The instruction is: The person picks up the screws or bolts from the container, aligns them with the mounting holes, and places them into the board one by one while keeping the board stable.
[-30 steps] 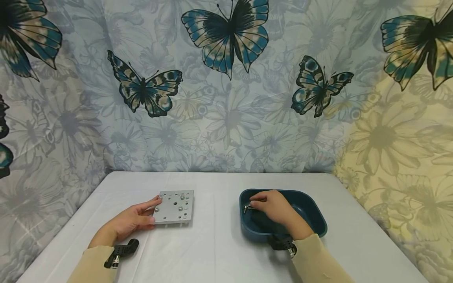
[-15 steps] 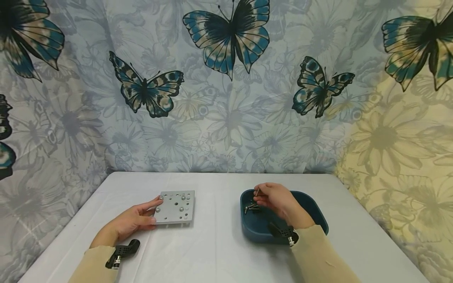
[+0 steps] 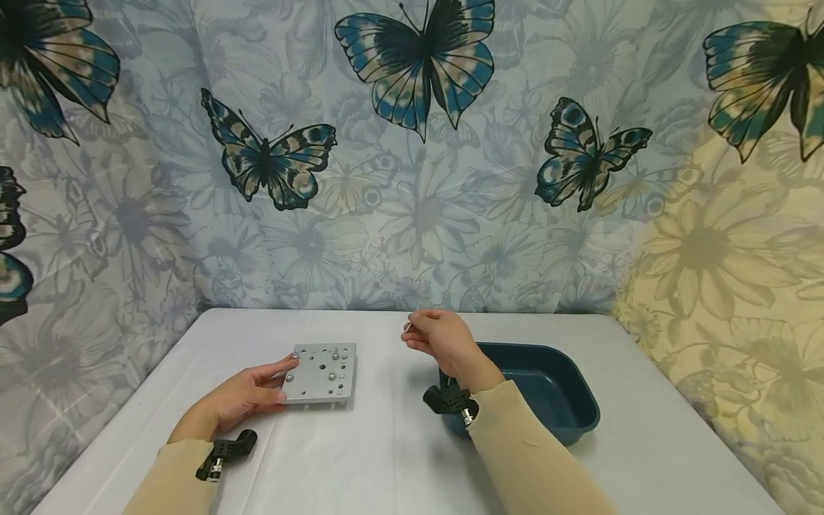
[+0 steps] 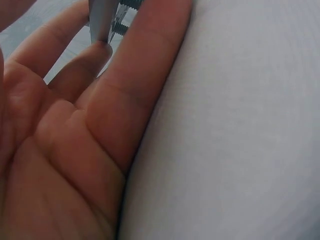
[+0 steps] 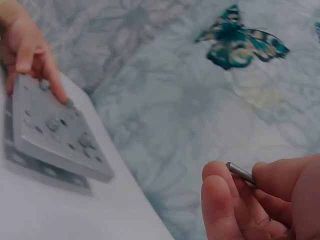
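Screw (image 5: 241, 173) pinched between thumb and fingertips of right hand (image 3: 438, 340), raised off the worktop (image 3: 386, 458), between the metal plate (image 3: 320, 373) and the blue tray (image 3: 553, 390). Fingers curled tight on it, tip sticking out toward the plate, so it looks oriented for a hole. Left hand (image 3: 244, 395) lies flat on the worktop at the plate's left edge, fingers nearly straight, thumb and fingertips touching the plate; judged to be steadying it so it won't slide. Plate sits lifted off the worktop on what look like short legs under it, top face full of holes, a few already filled with screws. Tray just right of the plate, beyond the right forearm; contents hidden from here.
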`<state>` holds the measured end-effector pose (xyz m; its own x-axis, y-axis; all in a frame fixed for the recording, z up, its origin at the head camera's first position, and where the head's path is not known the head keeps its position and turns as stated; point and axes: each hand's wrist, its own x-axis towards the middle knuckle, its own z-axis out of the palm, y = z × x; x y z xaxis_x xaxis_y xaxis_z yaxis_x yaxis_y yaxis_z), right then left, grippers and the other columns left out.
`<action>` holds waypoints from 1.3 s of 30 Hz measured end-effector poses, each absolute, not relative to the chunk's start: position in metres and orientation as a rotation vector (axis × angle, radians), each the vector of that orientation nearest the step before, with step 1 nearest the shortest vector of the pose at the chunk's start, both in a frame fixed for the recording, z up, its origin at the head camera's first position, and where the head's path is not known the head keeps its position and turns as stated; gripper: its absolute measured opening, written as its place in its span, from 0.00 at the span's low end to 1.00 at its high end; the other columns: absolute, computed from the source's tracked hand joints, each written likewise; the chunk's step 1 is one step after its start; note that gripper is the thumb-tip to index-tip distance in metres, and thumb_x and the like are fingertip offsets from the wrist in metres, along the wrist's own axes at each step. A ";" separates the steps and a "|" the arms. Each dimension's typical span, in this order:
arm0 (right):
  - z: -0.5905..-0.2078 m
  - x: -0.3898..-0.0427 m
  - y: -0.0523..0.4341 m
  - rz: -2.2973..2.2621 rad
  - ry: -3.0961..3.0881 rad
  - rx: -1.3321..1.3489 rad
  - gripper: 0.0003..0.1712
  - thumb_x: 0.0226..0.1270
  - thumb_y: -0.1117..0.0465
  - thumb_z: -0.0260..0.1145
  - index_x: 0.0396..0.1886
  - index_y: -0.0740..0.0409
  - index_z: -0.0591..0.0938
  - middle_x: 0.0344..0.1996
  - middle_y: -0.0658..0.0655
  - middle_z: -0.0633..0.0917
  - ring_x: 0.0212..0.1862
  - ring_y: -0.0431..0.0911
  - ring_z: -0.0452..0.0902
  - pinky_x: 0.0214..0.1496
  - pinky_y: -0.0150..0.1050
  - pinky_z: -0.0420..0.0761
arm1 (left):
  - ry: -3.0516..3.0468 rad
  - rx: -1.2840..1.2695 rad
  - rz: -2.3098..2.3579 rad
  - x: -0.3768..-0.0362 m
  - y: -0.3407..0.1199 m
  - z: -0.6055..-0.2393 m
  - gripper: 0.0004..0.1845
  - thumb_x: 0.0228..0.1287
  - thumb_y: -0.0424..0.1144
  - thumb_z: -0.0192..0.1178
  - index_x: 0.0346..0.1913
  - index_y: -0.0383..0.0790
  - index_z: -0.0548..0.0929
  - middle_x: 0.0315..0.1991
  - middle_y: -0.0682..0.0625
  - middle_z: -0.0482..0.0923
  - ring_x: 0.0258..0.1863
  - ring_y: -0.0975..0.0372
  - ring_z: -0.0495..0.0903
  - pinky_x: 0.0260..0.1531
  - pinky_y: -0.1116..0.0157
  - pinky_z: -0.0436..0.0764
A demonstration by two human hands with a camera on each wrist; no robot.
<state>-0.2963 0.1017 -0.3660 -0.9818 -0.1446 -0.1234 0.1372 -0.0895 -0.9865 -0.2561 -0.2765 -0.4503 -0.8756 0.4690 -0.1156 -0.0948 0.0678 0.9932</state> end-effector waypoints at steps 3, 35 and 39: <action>-0.372 -0.296 0.074 -2.113 2.031 -0.047 0.13 0.73 0.63 0.63 0.51 0.66 0.82 0.42 0.65 0.85 0.38 0.50 0.86 0.42 0.40 0.84 | 1.939 0.371 1.860 -0.256 -0.279 -0.452 0.42 0.66 0.29 0.65 0.77 0.33 0.54 0.79 0.41 0.34 0.61 0.61 0.73 0.54 0.59 0.78; -0.416 -0.268 -0.050 -1.602 2.441 -0.622 0.08 0.66 0.66 0.69 0.44 0.60 0.88 0.23 0.45 0.84 0.27 0.37 0.81 0.31 0.31 0.81 | 2.069 0.328 1.809 -0.255 -0.278 -0.447 0.40 0.65 0.32 0.67 0.76 0.33 0.60 0.79 0.42 0.40 0.75 0.42 0.41 0.56 0.55 0.76; -0.417 -0.267 -0.051 -1.508 2.498 -0.697 0.09 0.67 0.64 0.69 0.45 0.58 0.88 0.25 0.42 0.84 0.29 0.35 0.81 0.33 0.30 0.80 | 2.072 0.329 1.808 -0.254 -0.279 -0.448 0.41 0.65 0.33 0.67 0.77 0.33 0.59 0.79 0.42 0.40 0.75 0.42 0.40 0.56 0.55 0.76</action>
